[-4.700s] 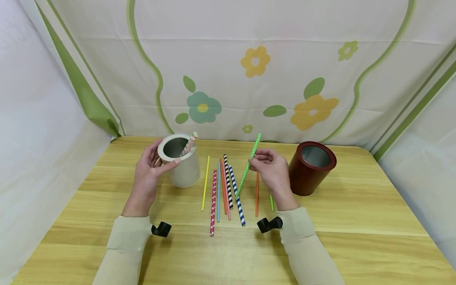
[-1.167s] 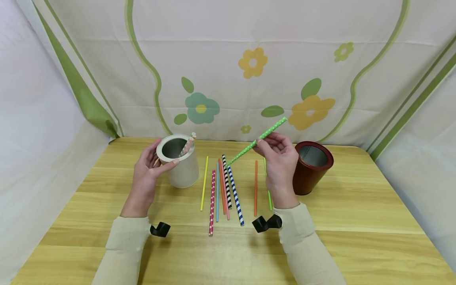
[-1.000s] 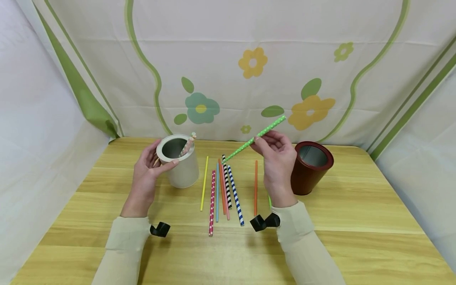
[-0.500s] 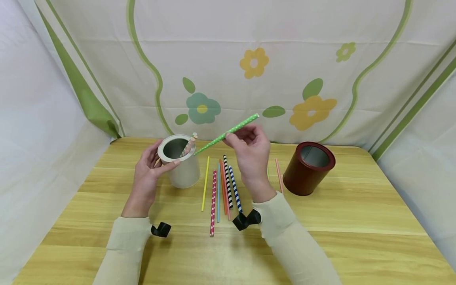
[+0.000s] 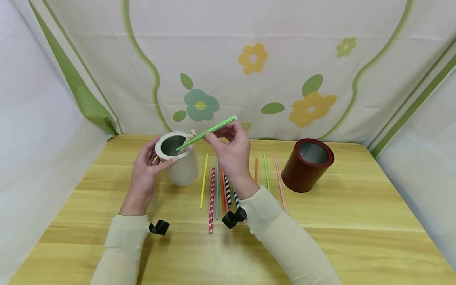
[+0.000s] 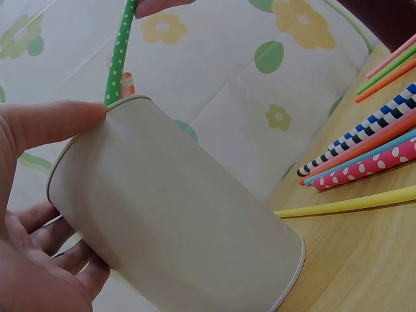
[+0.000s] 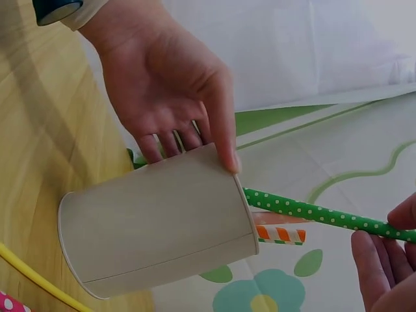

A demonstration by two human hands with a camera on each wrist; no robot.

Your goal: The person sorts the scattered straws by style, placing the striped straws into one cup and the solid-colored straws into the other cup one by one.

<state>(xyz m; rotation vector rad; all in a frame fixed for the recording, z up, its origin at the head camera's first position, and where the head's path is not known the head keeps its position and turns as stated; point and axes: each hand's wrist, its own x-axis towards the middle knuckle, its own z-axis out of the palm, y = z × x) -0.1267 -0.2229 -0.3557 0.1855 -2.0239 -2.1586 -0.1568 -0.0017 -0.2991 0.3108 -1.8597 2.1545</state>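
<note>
My left hand [image 5: 143, 176] holds the upper part of a white can [image 5: 184, 170], thumb at the rim and fingers at its far side. Between thumb and fingers my right hand [image 5: 233, 152] pinches a green polka-dot paper straw [image 5: 222, 124]. That straw slants down to the left, its lower end inside the can's mouth. Beside it, an orange-striped straw [image 7: 291, 235] and a pale pink one stick out of the can. The left wrist view shows the green straw [image 6: 117, 62] at the rim near my thumb; its lower tip is hidden there.
On the wooden table [image 5: 171, 253] lie a yellow straw [image 5: 204, 180], a pink dotted straw [image 5: 211, 202], a blue straw [image 5: 217, 194] and several others, partly under my right forearm. A dark red can [image 5: 303, 174] stands at the right. A flowered curtain [image 5: 213, 67] hangs behind.
My right hand has carried the green dotted straw leftward from above the loose straws, and its lower end has entered the white can. The left hand stays on the can.
</note>
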